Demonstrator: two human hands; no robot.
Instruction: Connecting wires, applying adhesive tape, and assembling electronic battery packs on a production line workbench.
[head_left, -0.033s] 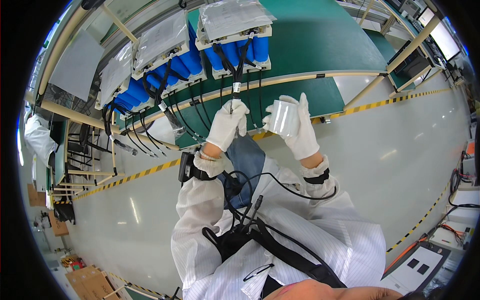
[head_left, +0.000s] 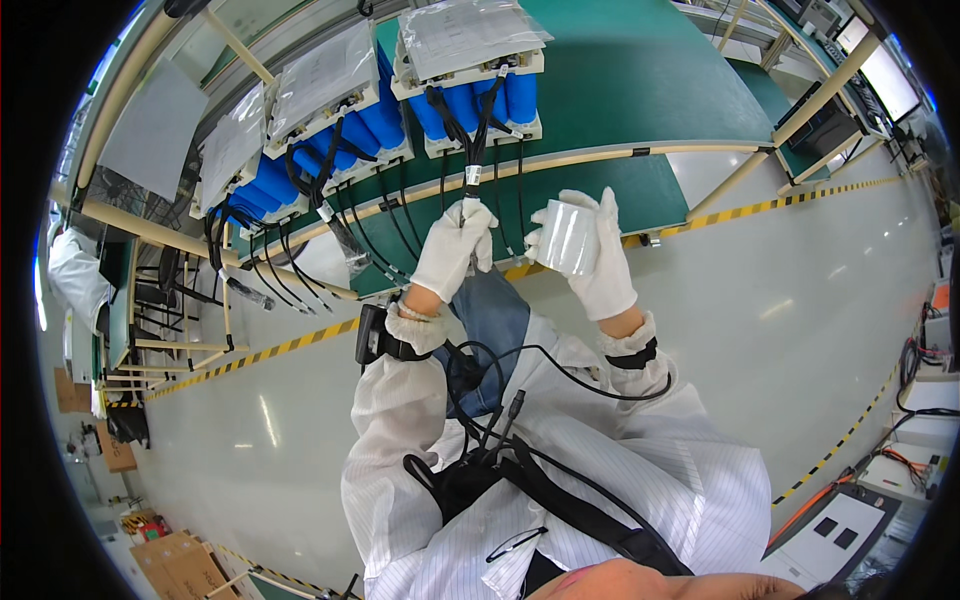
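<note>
Hands (head_left: 455, 248) (head_left: 607, 268) grip cables (head_left: 474, 152) and a roll (head_left: 567, 238); frames (head_left: 531, 130) hold blue cylinders (head_left: 521, 98).

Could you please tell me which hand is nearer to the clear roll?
Right. The right hand holds the clear roll; the left hand is apart, to the roll's left, at the black cables.

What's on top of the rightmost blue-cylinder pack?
A plastic-covered white sheet. What lies directly beneath it is hidden. Below its front edge show the pale frame, blue cylinders and black cables running down to the left hand.
</note>
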